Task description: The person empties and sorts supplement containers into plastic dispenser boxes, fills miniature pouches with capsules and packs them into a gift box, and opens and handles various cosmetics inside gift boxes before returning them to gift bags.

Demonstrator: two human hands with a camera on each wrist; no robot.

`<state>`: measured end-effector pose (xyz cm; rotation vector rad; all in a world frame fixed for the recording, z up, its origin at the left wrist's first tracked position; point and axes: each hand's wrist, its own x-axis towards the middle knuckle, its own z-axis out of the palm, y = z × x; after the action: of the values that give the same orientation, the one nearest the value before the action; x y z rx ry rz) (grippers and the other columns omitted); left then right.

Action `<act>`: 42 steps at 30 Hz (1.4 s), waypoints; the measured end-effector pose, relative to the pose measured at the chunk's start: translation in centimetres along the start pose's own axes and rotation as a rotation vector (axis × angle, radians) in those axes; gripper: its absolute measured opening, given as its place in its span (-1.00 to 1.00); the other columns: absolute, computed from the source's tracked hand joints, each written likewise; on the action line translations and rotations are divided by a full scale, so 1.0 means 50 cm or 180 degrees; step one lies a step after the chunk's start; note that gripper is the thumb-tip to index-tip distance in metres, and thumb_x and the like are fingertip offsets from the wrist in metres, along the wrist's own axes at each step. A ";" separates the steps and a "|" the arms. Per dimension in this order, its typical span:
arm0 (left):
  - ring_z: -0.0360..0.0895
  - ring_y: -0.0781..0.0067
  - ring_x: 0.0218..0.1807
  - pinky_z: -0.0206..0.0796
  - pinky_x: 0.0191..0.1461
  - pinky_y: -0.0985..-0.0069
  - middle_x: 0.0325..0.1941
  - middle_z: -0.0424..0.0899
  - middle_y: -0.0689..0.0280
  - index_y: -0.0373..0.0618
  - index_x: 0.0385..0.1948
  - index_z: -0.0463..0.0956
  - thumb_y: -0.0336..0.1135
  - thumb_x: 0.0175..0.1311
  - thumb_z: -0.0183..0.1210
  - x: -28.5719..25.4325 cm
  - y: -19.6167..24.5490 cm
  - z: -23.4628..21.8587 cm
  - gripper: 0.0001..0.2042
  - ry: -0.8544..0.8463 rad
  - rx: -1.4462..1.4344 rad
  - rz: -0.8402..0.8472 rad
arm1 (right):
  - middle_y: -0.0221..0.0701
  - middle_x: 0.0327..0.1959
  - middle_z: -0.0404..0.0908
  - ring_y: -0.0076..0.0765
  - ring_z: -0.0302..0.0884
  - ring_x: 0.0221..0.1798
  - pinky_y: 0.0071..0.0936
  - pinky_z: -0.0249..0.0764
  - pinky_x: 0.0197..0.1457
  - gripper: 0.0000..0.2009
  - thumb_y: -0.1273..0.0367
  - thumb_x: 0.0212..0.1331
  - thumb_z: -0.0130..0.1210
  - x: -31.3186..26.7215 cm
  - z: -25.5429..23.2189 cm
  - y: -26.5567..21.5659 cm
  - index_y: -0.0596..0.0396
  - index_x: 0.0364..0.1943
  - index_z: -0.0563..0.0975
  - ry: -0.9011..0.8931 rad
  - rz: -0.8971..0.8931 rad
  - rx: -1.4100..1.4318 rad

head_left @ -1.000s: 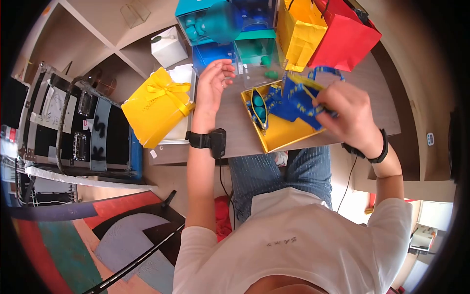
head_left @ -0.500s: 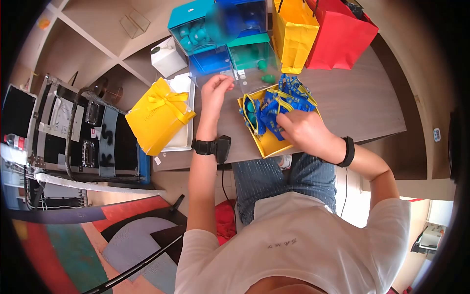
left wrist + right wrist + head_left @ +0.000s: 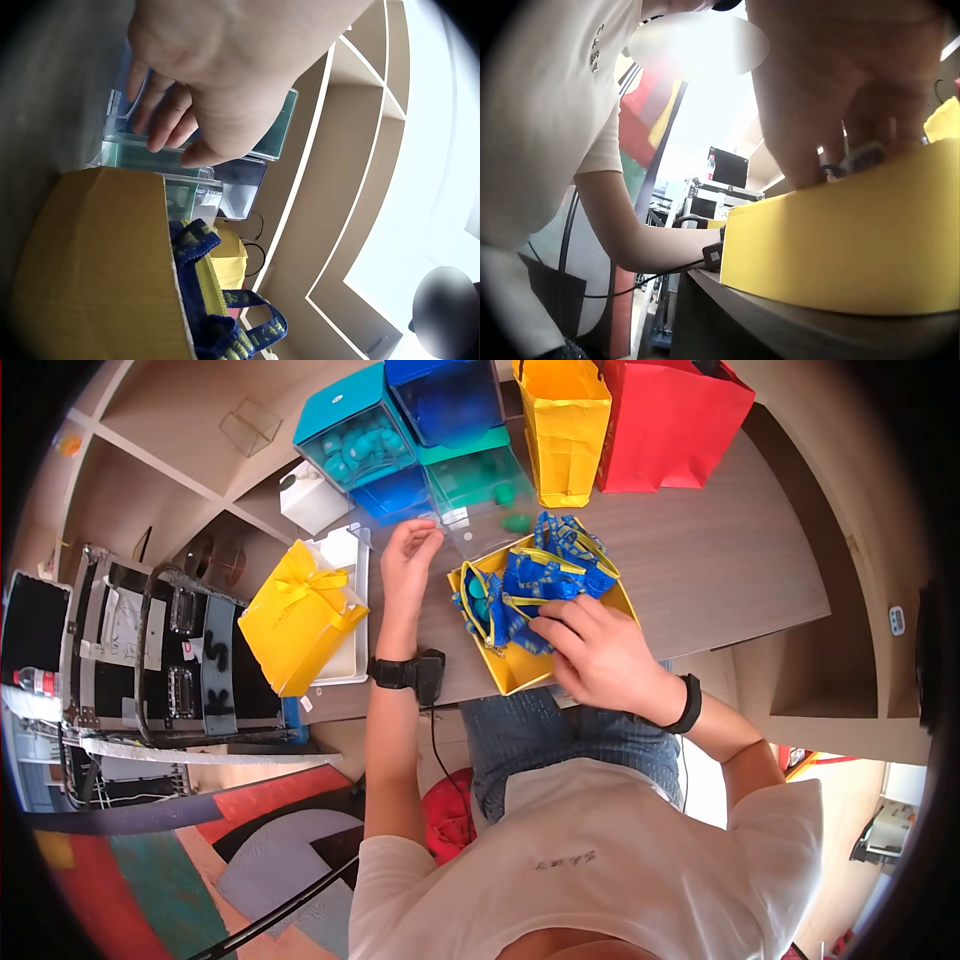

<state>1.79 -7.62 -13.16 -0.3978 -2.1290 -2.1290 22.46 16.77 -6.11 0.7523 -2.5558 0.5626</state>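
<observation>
In the head view, small blue zip bags with yellow trim and patterned straps fill the back of a shallow yellow box. The bag at the left gapes, and teal balls show inside it. My right hand reaches over the box's front right side, its thumb and fingers pinching the edge of the nearest blue bag. In the right wrist view the box wall hides most of that bag. My left hand hovers left of the box with loosely bent fingers and holds nothing.
Stacked clear bins with teal, blue and green parts stand behind. Green pieces lie before them. A yellow paper bag and a red bag stand back right. A yellow ribboned lid leans in a white tray.
My right hand has lowered the lifted blue bag into the box among the others, and its fingers have spread somewhat at the bag's edge. The left hand stays beside the box.
</observation>
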 end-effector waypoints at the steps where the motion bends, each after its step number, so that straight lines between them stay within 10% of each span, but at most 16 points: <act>1: 0.63 0.58 -0.10 0.41 0.06 0.61 -0.18 0.74 0.32 -0.24 -0.10 0.64 -0.46 0.32 0.31 0.002 0.000 -0.002 -0.83 0.0014 -0.0011 0.0001 | -0.29 -0.02 0.58 -0.16 0.56 0.02 -0.24 0.54 0.03 -0.53 0.46 -0.17 0.22 0.000 -0.017 0.000 0.09 -0.01 0.59 0.0113 -0.0006 0.0064; 7: 0.71 0.44 -0.05 0.47 0.11 0.51 -0.14 0.76 0.26 -0.21 -0.08 0.64 -0.31 0.43 0.21 -0.004 0.007 -0.008 -0.81 -0.0458 -0.0281 -0.0657 | -0.08 0.32 0.44 0.22 0.35 0.38 0.05 0.27 0.44 -0.46 0.36 -0.03 0.19 -0.043 -0.049 0.074 0.10 0.17 0.55 0.0721 0.0497 -0.0105; 14: 0.71 0.41 -0.06 0.52 0.11 0.48 -0.16 0.74 0.25 -0.19 -0.11 0.61 -0.33 0.45 0.18 0.002 -0.010 -0.009 -0.85 -0.0762 -0.0375 -0.0807 | -0.05 0.43 0.33 0.15 0.21 0.51 -0.07 0.16 0.56 -0.42 0.16 0.37 0.11 -0.097 0.035 0.185 0.14 0.40 0.36 0.0899 0.1712 0.0864; 25: 0.59 0.66 -0.18 0.41 -0.13 0.68 -0.31 0.62 0.43 -0.16 -0.19 0.55 -0.42 0.21 0.46 -0.005 0.005 0.012 -0.75 -0.0772 -0.0129 -0.0155 | -0.02 0.38 0.40 0.15 0.29 0.46 -0.11 0.19 0.54 -0.46 0.16 0.43 0.00 -0.079 0.023 0.178 0.15 0.39 0.36 0.0515 0.1528 0.0873; 42: 0.70 0.59 -0.29 0.48 -0.17 0.62 -0.37 0.77 0.28 -0.23 -0.32 0.63 -0.24 0.44 0.29 -0.004 0.003 0.012 -0.78 -0.0402 0.0058 -0.0245 | -0.15 0.25 0.56 0.04 0.43 0.36 -0.15 0.26 0.48 -0.51 0.25 0.40 0.05 -0.084 0.033 0.184 0.11 0.36 0.40 0.0502 0.1633 0.1059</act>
<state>2.09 -7.07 -13.09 -0.4680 -2.2651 -2.1784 19.90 24.79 -11.90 0.1238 -2.5287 1.1789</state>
